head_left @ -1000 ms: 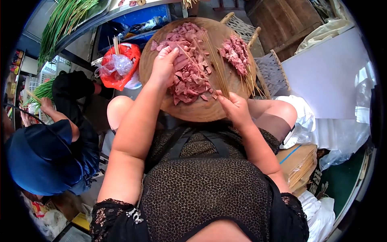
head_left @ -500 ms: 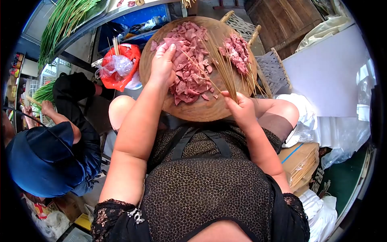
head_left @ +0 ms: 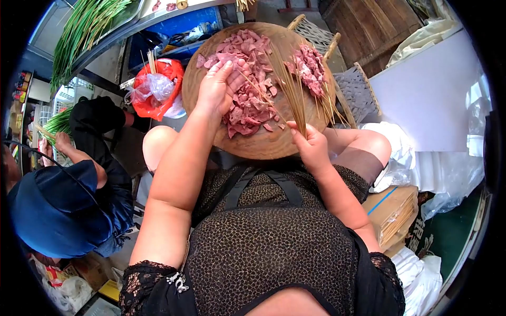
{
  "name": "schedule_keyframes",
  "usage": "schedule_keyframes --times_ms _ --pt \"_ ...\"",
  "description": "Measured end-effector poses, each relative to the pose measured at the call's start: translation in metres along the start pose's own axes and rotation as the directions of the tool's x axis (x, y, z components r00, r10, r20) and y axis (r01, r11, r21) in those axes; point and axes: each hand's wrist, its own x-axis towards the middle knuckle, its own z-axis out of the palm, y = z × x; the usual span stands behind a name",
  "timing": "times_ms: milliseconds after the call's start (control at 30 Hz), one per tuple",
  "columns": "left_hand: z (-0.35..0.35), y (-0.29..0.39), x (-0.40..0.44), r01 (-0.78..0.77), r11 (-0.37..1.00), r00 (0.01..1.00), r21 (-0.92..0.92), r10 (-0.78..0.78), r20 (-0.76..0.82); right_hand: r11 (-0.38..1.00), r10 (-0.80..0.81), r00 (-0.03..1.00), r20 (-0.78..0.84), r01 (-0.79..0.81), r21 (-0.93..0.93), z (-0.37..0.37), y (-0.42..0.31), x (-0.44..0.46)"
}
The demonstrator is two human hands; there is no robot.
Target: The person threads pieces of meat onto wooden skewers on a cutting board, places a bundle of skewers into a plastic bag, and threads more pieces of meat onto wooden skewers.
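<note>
My left hand [head_left: 217,87] is over the pile of sliced raw meat [head_left: 247,113], its fingers curled around a meat slice [head_left: 227,57]. My right hand [head_left: 310,147] grips a bundle of thin bamboo skewers [head_left: 296,102] by their lower ends. One skewer [head_left: 265,96] slants out of that hand toward my left fingers; its tip is hidden near them. Both hands work above a round wooden board [head_left: 258,150]. Loaded meat skewers [head_left: 308,68] lie heaped at its right side, their bare ends pointing toward me.
Left of the board stands a red plastic bag [head_left: 171,79] with sticks and clear plastic in it. A co-worker in dark blue [head_left: 58,205] bends over green stalks [head_left: 59,122] at far left. A woven chair [head_left: 358,95] and a pale panel [head_left: 427,95] are on the right.
My left hand has turned, showing more of its palm and fingers, and shifted slightly right. My right hand has barely moved, still gripping the skewers.
</note>
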Motion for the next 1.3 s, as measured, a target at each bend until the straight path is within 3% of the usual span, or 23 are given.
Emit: schedule_keyframes --times_ms 167,367,533,633,733,1067,1300 --pt "0.005 -0.002 -0.002 0.020 0.999 1.000 -0.029 -0.020 0.004 0.997 -0.073 0.997 -0.031 0.074 0.006 0.006 0.011 0.000" --pt "0.010 -0.010 -0.005 -0.033 0.997 0.999 0.077 0.031 0.024 0.996 -0.081 0.996 -0.027 0.082 0.028 0.008 0.010 0.001" --pt "0.011 -0.010 -0.006 0.005 0.987 0.995 0.158 -0.021 0.099 1.000 -0.003 1.000 0.004 0.003 0.025 0.005 0.008 0.000" --pt "0.011 0.000 -0.005 0.052 0.998 0.989 0.028 -0.055 0.139 0.997 0.034 0.999 0.018 -0.035 0.067 0.003 0.008 -0.002" --pt "0.006 0.004 -0.001 0.092 0.993 0.975 0.080 -0.106 0.196 0.993 0.080 0.997 0.019 -0.081 0.088 0.002 0.006 -0.003" --pt "0.008 0.002 -0.005 0.127 0.986 0.980 0.104 -0.141 0.140 0.997 0.058 0.998 0.009 -0.059 0.057 -0.004 0.007 0.000" --pt "0.010 0.002 -0.009 0.200 0.968 0.950 0.153 -0.230 0.212 0.998 0.036 0.999 0.002 -0.036 0.056 -0.009 0.002 0.004"
